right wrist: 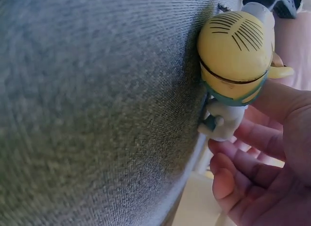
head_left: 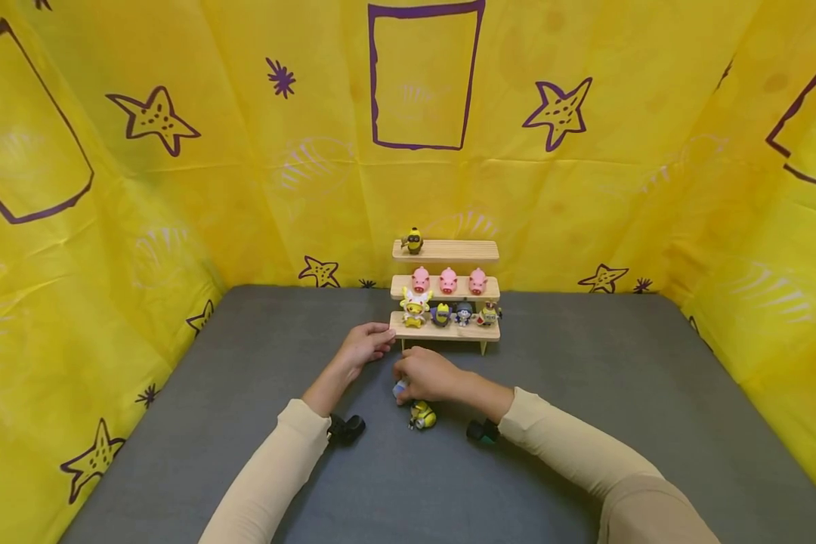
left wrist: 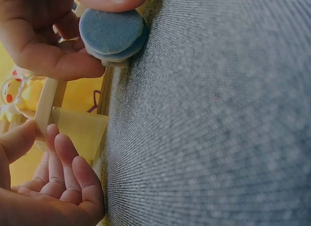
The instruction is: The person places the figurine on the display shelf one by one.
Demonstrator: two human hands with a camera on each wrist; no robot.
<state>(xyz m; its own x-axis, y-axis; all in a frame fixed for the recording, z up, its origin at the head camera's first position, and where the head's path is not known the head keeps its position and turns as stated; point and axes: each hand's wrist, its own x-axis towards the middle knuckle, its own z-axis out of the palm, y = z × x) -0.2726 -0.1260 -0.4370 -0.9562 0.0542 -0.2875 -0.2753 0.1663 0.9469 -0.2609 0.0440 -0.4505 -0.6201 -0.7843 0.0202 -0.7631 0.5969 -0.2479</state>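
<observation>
My left hand [head_left: 367, 344] is at the left end of the wooden three-step display shelf [head_left: 442, 334], pinching its lowest plank between thumb and index finger; the other fingers curve loosely below. In front of the shelf, my right hand [head_left: 428, 374] holds a small white-and-blue figurine [head_left: 400, 388] low over the grey cloth. Its round blue base [left wrist: 111, 32] faces the left wrist camera, and part of its white body [right wrist: 226, 120] shows at my right fingertips. Just nearer to me lies a yellow Minion-like figurine [head_left: 421, 415], close beside the right hand.
On the lowest step stand several figurines [head_left: 440, 314]. Three pink pigs [head_left: 448, 280] occupy the middle step, and a yellow-and-black figurine [head_left: 413, 241] stands at the top left. Yellow patterned cloth [head_left: 313, 204] walls in the grey tabletop [head_left: 585, 423]. Black wrist devices [head_left: 347, 429] sit under both forearms.
</observation>
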